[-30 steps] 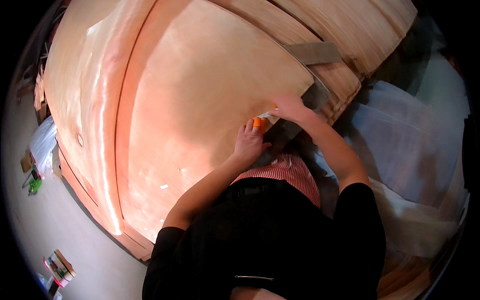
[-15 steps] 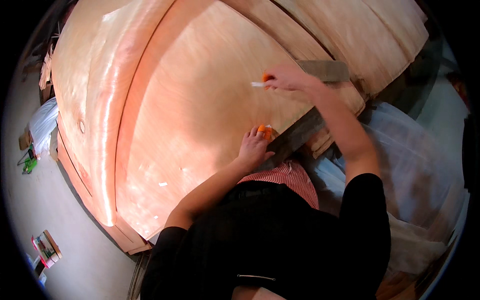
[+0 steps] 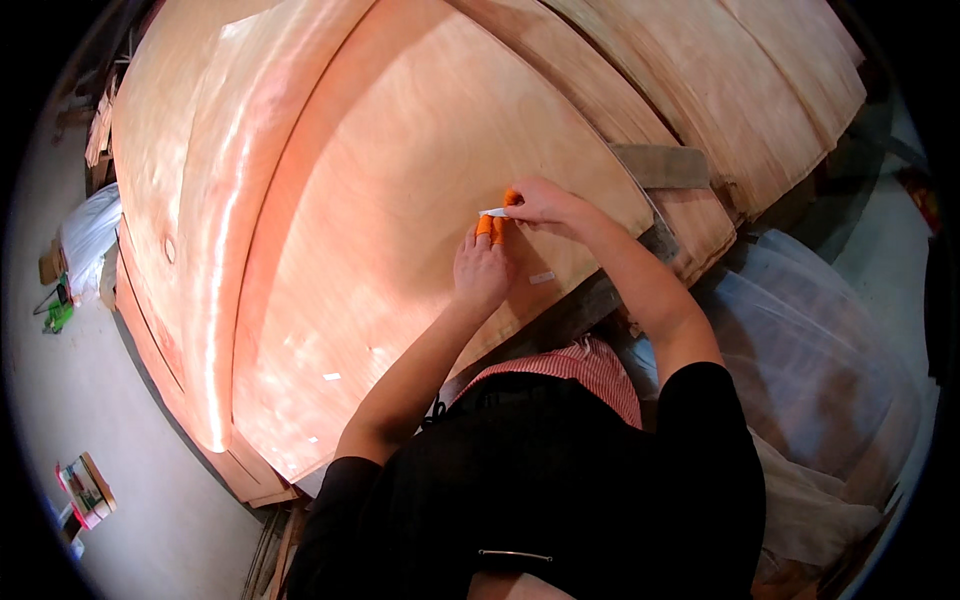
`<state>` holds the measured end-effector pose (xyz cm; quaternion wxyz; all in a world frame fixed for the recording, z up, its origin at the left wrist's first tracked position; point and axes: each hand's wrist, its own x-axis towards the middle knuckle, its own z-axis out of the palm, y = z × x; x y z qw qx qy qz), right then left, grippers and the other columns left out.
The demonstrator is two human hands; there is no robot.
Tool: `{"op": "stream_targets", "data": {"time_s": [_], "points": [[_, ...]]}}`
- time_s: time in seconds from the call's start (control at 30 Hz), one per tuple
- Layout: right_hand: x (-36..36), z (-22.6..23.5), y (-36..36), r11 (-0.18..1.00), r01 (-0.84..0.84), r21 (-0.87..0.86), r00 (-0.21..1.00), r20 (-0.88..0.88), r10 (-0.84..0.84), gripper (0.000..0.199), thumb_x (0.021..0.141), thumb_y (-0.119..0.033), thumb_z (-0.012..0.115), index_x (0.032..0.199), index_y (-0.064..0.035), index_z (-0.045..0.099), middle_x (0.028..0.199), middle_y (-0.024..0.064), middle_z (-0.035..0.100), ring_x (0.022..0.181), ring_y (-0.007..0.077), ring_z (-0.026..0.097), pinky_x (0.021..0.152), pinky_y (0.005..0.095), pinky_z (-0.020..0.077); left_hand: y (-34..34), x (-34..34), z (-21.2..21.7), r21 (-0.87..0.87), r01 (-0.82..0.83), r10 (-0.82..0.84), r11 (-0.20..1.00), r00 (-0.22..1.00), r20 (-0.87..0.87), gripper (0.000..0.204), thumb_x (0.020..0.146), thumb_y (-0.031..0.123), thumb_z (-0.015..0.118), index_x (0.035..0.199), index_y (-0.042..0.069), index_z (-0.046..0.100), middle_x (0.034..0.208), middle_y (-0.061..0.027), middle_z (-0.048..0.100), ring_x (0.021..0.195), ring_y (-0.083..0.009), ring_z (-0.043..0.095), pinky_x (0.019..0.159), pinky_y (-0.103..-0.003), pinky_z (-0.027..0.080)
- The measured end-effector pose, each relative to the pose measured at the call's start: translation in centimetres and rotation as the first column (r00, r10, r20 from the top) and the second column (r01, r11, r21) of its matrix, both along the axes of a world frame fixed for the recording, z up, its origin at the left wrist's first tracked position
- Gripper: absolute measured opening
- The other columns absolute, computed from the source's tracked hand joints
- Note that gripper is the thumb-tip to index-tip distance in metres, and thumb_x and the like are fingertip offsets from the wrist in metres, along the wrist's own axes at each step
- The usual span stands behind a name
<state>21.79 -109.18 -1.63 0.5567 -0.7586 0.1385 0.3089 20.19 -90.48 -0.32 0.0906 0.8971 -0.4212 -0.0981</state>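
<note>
A large sheet of thin reddish wood veneer [image 3: 400, 170] lies on top of a stack in front of me. My left hand [image 3: 482, 268] rests flat on the sheet, with orange covers on two fingertips. My right hand [image 3: 540, 203], also with an orange fingertip cover, pinches a small white strip of tape [image 3: 494, 212] just above the left fingertips. The two hands nearly touch at the strip. A second short pale strip [image 3: 541, 277] is stuck on the veneer just right of my left hand.
More veneer stacks [image 3: 760, 90] lie to the right and a longer stack [image 3: 170, 200] to the left. Clear plastic sheeting [image 3: 820, 340] covers things at my right. A white bag [image 3: 85, 235] and small boxes [image 3: 85, 490] sit on the grey floor at left.
My right hand went up over the sheet and came back down to the left with the white strip. My left hand slid forward from the sheet's edge to meet it.
</note>
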Motion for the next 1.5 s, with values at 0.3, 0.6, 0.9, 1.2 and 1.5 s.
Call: {"op": "stream_targets", "data": {"time_s": [0.3,0.6,0.9,1.2,1.5], "points": [[-0.7,-0.4,-1.5,0.98,0.081,0.182,0.996,-0.038,-0.076,0.014,0.082,-0.014,0.059,0.085,0.0004,0.059,0.065,0.0048,0.058,0.052,0.0112,0.051,0.047,0.0255,0.0404,-0.4,0.4,1.2,-0.056,-0.156,0.14,0.986,0.965,-0.22,0.064,0.075,0.027,0.064,0.124,-0.006,0.039,0.122,-0.0225,0.045,0.111,-0.034,0.044,0.091,-0.038,0.039],[0.3,0.6,-0.5,0.996,0.047,0.077,0.999,-0.024,-0.046,0.016,0.082,-0.016,0.06,0.08,-0.0008,0.058,0.062,0.0037,0.055,0.05,0.0103,0.047,0.045,0.0247,0.0382,0.1,0.3,0.7,-0.157,-0.131,0.11,0.979,0.985,-0.137,0.066,0.075,0.027,0.063,0.125,-0.007,0.037,0.134,-0.023,0.034,0.119,-0.0369,0.038,0.098,-0.041,0.033],[0.2,0.7,-0.7,0.999,-0.013,0.038,1.0,-0.02,0.014,0.016,0.081,-0.017,0.059,0.08,-0.0018,0.059,0.063,0.0058,0.057,0.055,0.015,0.053,0.048,0.029,0.0414,-1.3,1.3,0.7,0.13,-0.065,0.08,0.989,0.99,-0.114,0.069,0.066,0.026,0.066,0.126,0.003,0.041,0.13,-0.0153,0.038,0.116,-0.0288,0.039,0.088,-0.037,0.038],[2.7,1.1,-4.3,0.435,-0.139,-0.89,0.893,0.077,0.444,0.015,0.076,-0.021,0.057,0.076,-0.0071,0.063,0.072,0.0124,0.062,0.067,0.0291,0.061,0.058,0.0428,0.0451,-1.7,1.9,0.9,0.127,-0.025,0.037,0.992,0.995,-0.091,0.068,0.065,0.035,0.069,0.12,0.003,0.046,0.12,-0.0099,0.044,0.104,-0.0247,0.045,0.075,-0.036,0.039],[-6.2,3.6,-7.9,0.806,0.552,0.214,0.817,0.054,-0.574,0.017,0.088,-0.022,0.055,0.091,-0.0061,0.059,0.065,-0.0025,0.051,0.055,0.0059,0.045,0.05,0.0221,0.0385,5.0,4.4,-0.1,-0.35,-0.087,-0.048,0.933,0.932,-0.359,0.053,0.077,0.031,0.064,0.122,0.007,0.047,0.121,-0.0168,0.045,0.103,-0.0322,0.047,0.087,-0.04,0.042]]}}
